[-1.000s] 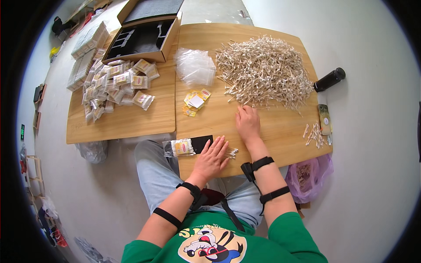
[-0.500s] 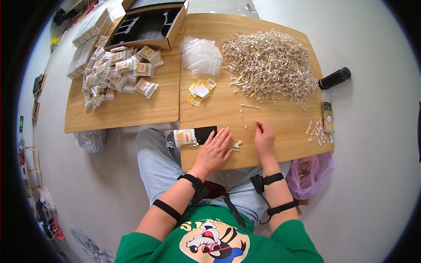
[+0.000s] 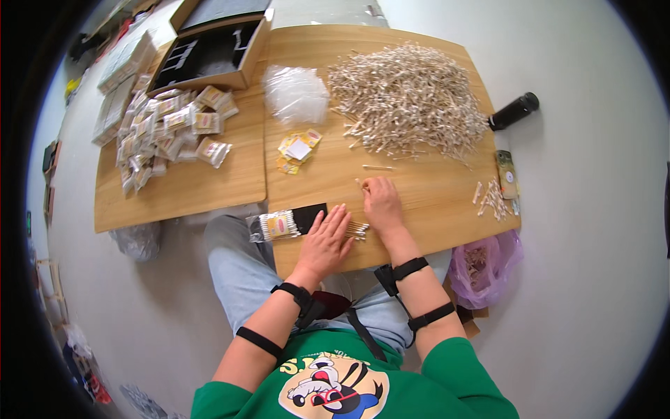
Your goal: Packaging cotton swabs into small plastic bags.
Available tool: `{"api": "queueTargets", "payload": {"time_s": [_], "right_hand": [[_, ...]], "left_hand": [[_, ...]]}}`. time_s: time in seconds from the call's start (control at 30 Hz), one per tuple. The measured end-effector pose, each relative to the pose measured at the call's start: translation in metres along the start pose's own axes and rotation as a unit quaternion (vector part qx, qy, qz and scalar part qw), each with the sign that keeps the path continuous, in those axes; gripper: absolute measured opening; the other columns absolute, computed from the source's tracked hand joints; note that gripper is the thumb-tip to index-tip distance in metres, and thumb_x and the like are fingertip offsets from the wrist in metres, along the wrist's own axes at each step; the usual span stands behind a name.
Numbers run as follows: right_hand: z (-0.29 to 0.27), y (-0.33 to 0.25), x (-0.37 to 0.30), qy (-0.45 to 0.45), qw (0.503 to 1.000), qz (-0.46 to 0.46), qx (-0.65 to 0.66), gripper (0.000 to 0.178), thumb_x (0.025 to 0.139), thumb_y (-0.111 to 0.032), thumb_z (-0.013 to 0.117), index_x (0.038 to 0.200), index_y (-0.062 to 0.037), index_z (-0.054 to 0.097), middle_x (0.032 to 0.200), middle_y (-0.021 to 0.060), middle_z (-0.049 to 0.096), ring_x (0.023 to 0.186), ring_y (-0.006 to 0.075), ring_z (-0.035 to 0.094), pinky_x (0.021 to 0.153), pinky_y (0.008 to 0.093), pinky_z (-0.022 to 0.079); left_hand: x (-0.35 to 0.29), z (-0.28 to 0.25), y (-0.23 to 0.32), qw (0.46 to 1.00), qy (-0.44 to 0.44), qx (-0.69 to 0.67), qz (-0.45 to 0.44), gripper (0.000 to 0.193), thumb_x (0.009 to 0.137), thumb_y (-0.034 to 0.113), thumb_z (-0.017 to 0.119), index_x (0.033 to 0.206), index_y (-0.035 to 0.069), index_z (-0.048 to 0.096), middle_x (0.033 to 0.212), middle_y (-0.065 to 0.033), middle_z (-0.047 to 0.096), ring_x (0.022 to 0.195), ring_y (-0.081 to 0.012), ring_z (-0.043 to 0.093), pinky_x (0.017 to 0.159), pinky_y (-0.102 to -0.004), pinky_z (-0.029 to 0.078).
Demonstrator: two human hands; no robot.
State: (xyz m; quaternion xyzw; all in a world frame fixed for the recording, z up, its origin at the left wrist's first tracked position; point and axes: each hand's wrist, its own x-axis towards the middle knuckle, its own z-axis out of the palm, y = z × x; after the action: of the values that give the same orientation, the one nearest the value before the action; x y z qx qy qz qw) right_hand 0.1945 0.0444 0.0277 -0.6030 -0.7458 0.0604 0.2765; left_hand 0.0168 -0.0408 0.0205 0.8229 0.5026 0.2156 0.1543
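Note:
My left hand [image 3: 326, 241] lies flat, fingers stretched, over a black flat strip [image 3: 307, 216] and a small bunch of cotton swabs [image 3: 359, 231]. The swabs' tips stick out to its right. At the strip's left end is a clear bag [image 3: 255, 229] with a packed row of swabs and a yellow card [image 3: 282, 224]. My right hand [image 3: 383, 204] is closed in a pinch on a single cotton swab [image 3: 359, 183], whose white tip shows beyond the fingertips. Just past that hand, another loose swab [image 3: 379, 167] lies crosswise on the table.
A big heap of swabs [image 3: 412, 101] covers the far right, with clear bags [image 3: 296, 94] and yellow cards [image 3: 296, 149] to its left. Filled packets [image 3: 171, 126] and an open box [image 3: 209, 59] occupy the left table. A phone [image 3: 507, 174] and black bottle [image 3: 515, 110] edge the right.
My right hand has moved left onto the loose swab that lay lengthwise and pinches it. My left hand stays flat on the bunch. The whole view has shifted slightly.

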Motion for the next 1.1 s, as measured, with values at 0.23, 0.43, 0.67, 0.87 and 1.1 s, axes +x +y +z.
{"api": "queueTargets", "payload": {"time_s": [0.23, 0.43, 0.67, 0.87, 1.1], "right_hand": [[-0.045, 0.116, -0.027, 0.029, 0.988, 0.146, -0.046, 0.012, 0.087, -0.013, 0.062, 0.099, -0.0089, 0.063, 0.096, 0.0134, 0.063, 0.094, 0.0343, 0.06, 0.083, 0.0454, 0.048], [-0.076, 0.142, -0.012, 0.074, 0.971, 0.107, -0.199, 0.028, 0.083, -0.01, 0.067, 0.11, -0.0074, 0.059, 0.112, 0.016, 0.058, 0.106, 0.0359, 0.054, 0.091, 0.047, 0.045], [-0.009, 0.047, 0.034, -0.053, 0.998, 0.027, -0.023, 0.018, 0.082, -0.011, 0.069, 0.097, -0.0073, 0.061, 0.101, 0.0126, 0.06, 0.103, 0.0337, 0.057, 0.087, 0.0424, 0.048], [-0.006, 0.006, 0.001, -0.194, 0.973, -0.073, 0.105, 0.015, 0.082, -0.012, 0.069, 0.095, -0.0092, 0.061, 0.09, 0.0128, 0.061, 0.097, 0.0348, 0.059, 0.08, 0.0436, 0.05], [-0.04, 0.088, 0.047, 0.042, 0.991, 0.096, -0.082, 0.014, 0.079, -0.01, 0.072, 0.092, -0.0097, 0.067, 0.104, 0.0096, 0.056, 0.099, 0.0316, 0.057, 0.082, 0.0433, 0.049]], "left_hand": [[0.0, -0.005, 0.001, 0.999, -0.022, 0.018, -0.016, 0.058, 0.096, 0.037, 0.056, 0.142, 0.004, 0.047, 0.154, -0.0109, 0.039, 0.144, -0.0216, 0.035, 0.12, -0.0421, 0.023], [0.001, -0.005, 0.001, 1.0, -0.021, 0.019, -0.014, 0.057, 0.096, 0.036, 0.055, 0.142, 0.004, 0.047, 0.154, -0.0109, 0.039, 0.145, -0.0215, 0.034, 0.12, -0.0422, 0.023], [0.002, -0.002, 0.001, 1.0, -0.008, 0.008, -0.007, 0.059, 0.094, 0.034, 0.057, 0.143, 0.003, 0.045, 0.154, -0.0129, 0.039, 0.144, -0.0239, 0.034, 0.12, -0.043, 0.023], [-0.002, -0.005, -0.001, 0.999, -0.001, 0.025, -0.035, 0.062, 0.093, 0.037, 0.057, 0.146, 0.008, 0.043, 0.156, -0.0137, 0.035, 0.147, -0.0275, 0.029, 0.12, -0.0474, 0.021], [0.002, -0.006, 0.003, 0.998, -0.027, 0.054, -0.032, 0.061, 0.095, 0.04, 0.054, 0.147, 0.011, 0.043, 0.157, -0.0123, 0.034, 0.148, -0.0267, 0.027, 0.121, -0.0478, 0.016]]}}
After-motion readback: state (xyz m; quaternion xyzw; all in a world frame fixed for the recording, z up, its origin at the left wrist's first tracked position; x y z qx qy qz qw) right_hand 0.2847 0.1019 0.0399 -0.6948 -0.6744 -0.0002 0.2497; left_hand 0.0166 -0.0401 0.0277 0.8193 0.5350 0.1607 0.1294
